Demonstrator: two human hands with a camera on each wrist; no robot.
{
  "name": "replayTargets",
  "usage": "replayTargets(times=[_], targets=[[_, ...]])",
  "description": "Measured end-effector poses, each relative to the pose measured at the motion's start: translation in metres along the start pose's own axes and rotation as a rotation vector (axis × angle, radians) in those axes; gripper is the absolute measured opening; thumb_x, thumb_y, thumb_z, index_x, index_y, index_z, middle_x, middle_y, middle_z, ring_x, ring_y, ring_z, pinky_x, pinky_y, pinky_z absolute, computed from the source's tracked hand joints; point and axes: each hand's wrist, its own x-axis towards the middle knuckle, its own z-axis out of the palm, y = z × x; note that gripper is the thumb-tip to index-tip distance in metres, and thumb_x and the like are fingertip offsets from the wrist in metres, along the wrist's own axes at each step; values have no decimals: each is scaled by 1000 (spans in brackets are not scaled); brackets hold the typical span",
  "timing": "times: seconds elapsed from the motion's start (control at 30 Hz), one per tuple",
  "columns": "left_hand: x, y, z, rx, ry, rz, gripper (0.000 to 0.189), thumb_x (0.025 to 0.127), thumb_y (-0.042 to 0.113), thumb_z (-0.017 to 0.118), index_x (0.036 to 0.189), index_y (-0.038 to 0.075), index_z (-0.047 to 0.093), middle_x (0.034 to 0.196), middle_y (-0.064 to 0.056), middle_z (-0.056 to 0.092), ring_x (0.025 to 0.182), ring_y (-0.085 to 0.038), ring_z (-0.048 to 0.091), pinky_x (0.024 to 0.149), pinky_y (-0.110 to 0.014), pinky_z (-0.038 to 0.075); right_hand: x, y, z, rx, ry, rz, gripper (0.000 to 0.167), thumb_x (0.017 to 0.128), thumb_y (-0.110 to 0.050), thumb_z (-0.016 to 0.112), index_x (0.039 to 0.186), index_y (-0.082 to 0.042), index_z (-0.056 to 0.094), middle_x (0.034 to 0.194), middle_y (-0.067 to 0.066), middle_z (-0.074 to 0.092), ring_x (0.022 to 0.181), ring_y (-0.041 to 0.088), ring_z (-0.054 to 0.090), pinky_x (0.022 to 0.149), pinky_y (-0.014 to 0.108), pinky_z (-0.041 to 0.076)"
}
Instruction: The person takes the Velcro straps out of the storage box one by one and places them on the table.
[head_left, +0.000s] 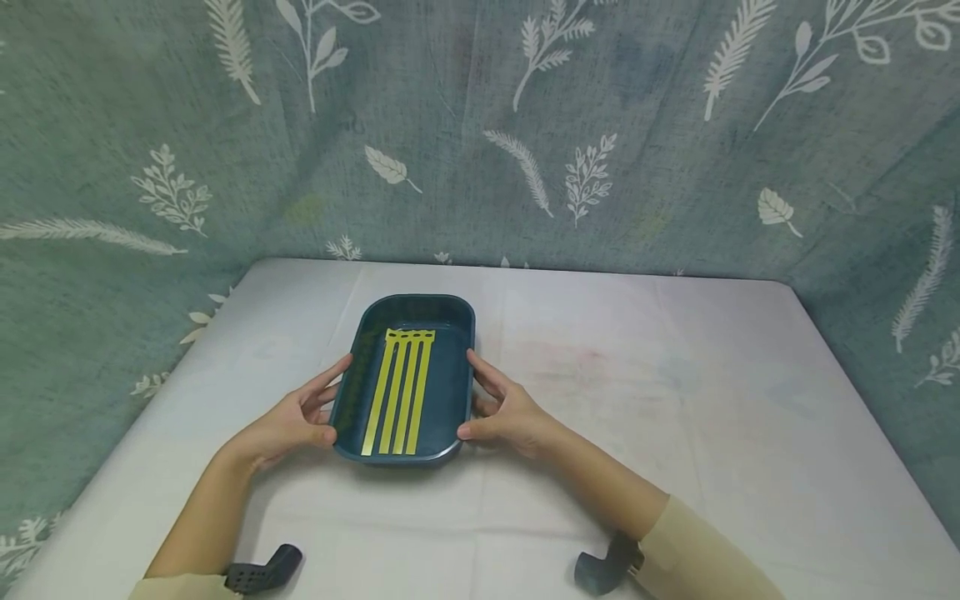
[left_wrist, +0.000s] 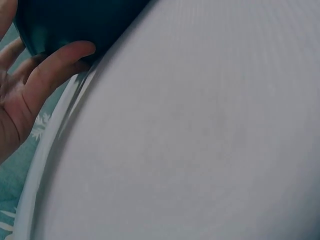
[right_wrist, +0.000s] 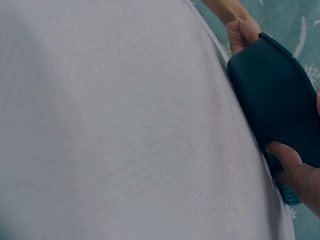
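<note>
A dark teal rectangular tray (head_left: 448, 392) with rounded corners is held near the middle of the table in the head view. On its floor lies a yellow piece (head_left: 410, 336) with several long parallel strips and a band with dark openings at the far end; its kind is unclear. My left hand (head_left: 288, 421) grips the tray's left side, thumb by the near corner. On the opposite side my right hand (head_left: 513, 414) holds the wall, thumb near the front corner. Both wrist views show thumbs against the tray's outer wall (left_wrist: 65, 25). Whether its base touches the table cannot be told.
A white cloth covers the table (head_left: 637, 400), with faint stains to the right of the tray. Behind and around it hangs a green-blue leaf-print curtain (head_left: 450, 125). Dark wrist-worn devices (head_left: 266, 571) sit at both forearms.
</note>
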Motion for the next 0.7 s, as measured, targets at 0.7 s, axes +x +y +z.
replayTargets(times=[0.7], targets=[[20, 0, 28, -67, -29, 6, 102, 77, 14, 79, 152, 31, 12, 154, -24, 16, 123, -31, 52, 87, -37, 54, -23, -5, -26, 68, -14, 1, 110, 68, 18, 72, 153, -22, 15, 160, 5, 6, 139, 38, 25, 87, 36, 53]])
